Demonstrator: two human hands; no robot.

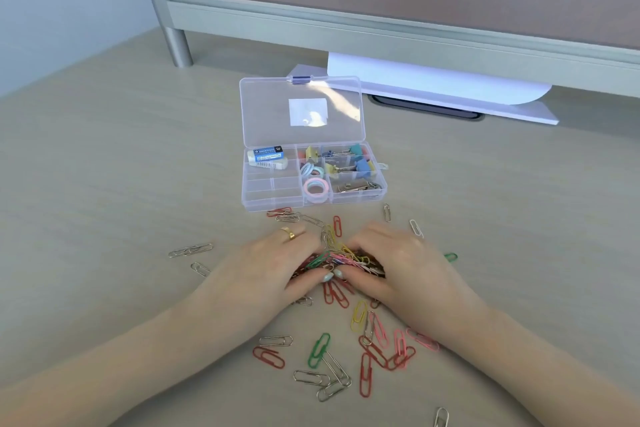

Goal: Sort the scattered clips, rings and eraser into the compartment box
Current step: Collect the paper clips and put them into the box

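Note:
A clear compartment box [273, 196] lies open on the desk, its lid [301, 111] flat behind it. Inside it are a white and blue eraser [267, 157], pastel rings [313, 180] and coloured binder clips [346, 159]. In front of the box, my left hand [273, 260] and my right hand [394, 263] cup a heap of coloured paper clips [341, 256] between them, fingers curled round it and thumbs meeting at its near side. More loose paper clips [367, 347] lie scattered on the desk nearer to me and to both sides.
White paper sheets [433, 87] stick out from under a grey partition rail [346, 28] at the back, over a dark cable slot [429, 109]. A metal leg [177, 45] stands at the back left. The desk [104, 166] is pale wood.

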